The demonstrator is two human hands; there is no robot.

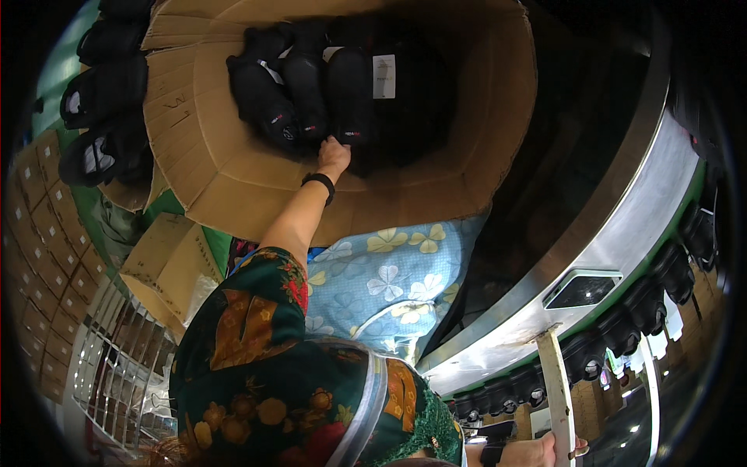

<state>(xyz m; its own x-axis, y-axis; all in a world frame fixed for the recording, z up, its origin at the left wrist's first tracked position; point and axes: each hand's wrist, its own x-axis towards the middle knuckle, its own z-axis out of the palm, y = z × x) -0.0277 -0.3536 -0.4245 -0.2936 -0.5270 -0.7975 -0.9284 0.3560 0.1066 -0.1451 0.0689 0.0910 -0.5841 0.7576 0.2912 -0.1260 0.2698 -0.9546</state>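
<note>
Left hand [334,157], fingers curled, grip unclear, is at the near end of a black padded piece [350,93] lying lengthwise toward the far edge of the carton [412,196]; the right hand [541,450], farther, clasps a pale bar [555,389].

Access into an open carton [194,148].
The left hand [334,156] reaches over its near wall; black padded articles [303,82] block the way ahead, while the carton's right side is too dark to judge.
</note>
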